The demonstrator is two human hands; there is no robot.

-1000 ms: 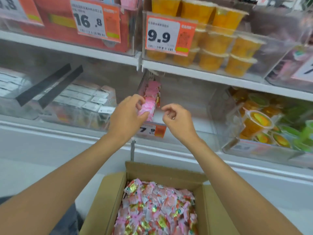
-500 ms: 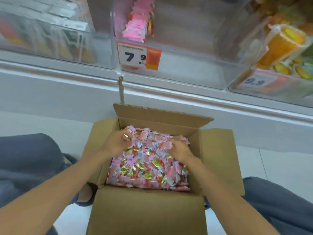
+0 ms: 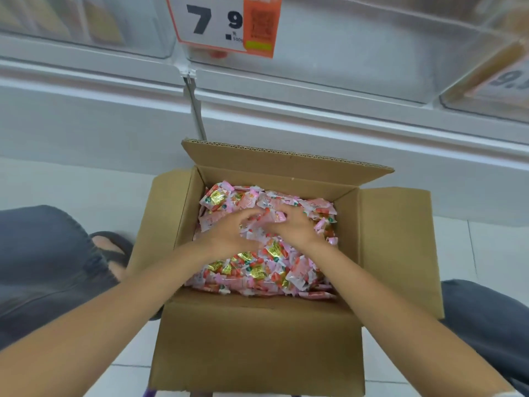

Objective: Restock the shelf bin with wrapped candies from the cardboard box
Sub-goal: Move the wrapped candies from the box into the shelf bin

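An open cardboard box (image 3: pixel 257 339) stands on the floor below me, filled with pink, white and gold wrapped candies (image 3: pixel 257 270). My left hand (image 3: pixel 229 236) and my right hand (image 3: pixel 294 227) are both inside the box, side by side near its middle. Their fingers curl into the pile and gather a clump of candies between them. The clear shelf bin (image 3: pixel 329 53) sits above the box behind a 7.9 price tag (image 3: pixel 223 24); only its lower front shows, and its contents are out of view.
The box's flaps stand open at the back (image 3: pixel 286 161) and right (image 3: pixel 400 247). My knees in dark trousers (image 3: pixel 43 267) flank the box, with a dark sandal (image 3: pixel 111 247) at the left. Another clear bin with a 9.9 tag (image 3: pixel 509 78) sits at the upper right.
My hands came down from the shelf bin into the box. From its left and right sides they have closed together at the middle, scooping candies. The view has tilted further down.
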